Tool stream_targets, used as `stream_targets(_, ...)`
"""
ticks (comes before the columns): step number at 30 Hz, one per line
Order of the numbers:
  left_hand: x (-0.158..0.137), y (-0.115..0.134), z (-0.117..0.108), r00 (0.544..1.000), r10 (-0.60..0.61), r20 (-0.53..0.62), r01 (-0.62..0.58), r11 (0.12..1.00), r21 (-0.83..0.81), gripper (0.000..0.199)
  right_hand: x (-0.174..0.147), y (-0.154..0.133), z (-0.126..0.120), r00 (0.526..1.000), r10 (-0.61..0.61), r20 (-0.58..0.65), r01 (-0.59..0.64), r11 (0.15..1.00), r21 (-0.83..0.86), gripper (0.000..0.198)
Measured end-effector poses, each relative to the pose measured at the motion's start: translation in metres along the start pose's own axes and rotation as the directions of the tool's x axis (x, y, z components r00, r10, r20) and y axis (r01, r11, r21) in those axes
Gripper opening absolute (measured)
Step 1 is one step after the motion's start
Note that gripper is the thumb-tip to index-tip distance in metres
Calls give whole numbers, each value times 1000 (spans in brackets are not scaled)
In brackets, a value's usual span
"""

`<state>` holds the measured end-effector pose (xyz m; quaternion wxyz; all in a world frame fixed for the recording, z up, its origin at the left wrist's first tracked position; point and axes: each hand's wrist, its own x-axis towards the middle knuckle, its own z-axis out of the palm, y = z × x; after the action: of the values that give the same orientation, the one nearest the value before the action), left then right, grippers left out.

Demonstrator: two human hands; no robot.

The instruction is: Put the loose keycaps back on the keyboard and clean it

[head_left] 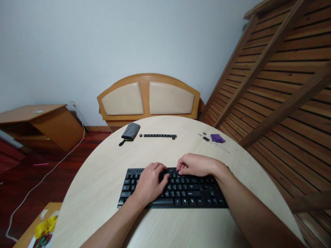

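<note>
- The left hand (pixel 151 184) lies palm down across the left half of the black computer keyboard (pixel 186 189), fingers loosely spread, thumb and forefinger apart, gripping nothing visible.
- The right hand (pixel 192 165) is curled, its fingertips at the keyboard's far edge, just right of the left hand; whether they pinch a key I cannot tell.
- The keyboard sits directly beneath both hands on a pale round table (pixel 103 179).
- Beyond the hands, well apart from them, runs a row of loose black keycaps (pixel 157 135), with a single keycap (pixel 141 135) just beside its left end.
- Ahead and left of the left hand lies a grey pouch (pixel 131 131) with a dark loop.
- Ahead and right of the right hand, a folded purple cloth (pixel 217 138) lies near a small black piece (pixel 206 138).
</note>
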<state>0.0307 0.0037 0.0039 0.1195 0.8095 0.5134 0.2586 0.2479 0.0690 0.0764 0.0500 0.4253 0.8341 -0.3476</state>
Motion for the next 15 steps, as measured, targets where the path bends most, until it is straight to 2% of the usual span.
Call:
stream_targets(8, 0, -2, 0, 1000, 13, -8, -13, 1000, 1, 14, 1, -4, 3, 999, 30, 17, -30, 999, -31, 24)
stream_targets(15, 1, 0, -1, 1000, 5, -1, -5, 1000, 3, 12, -4, -19, 4, 997, 66, -37, -71, 979, -191, 22)
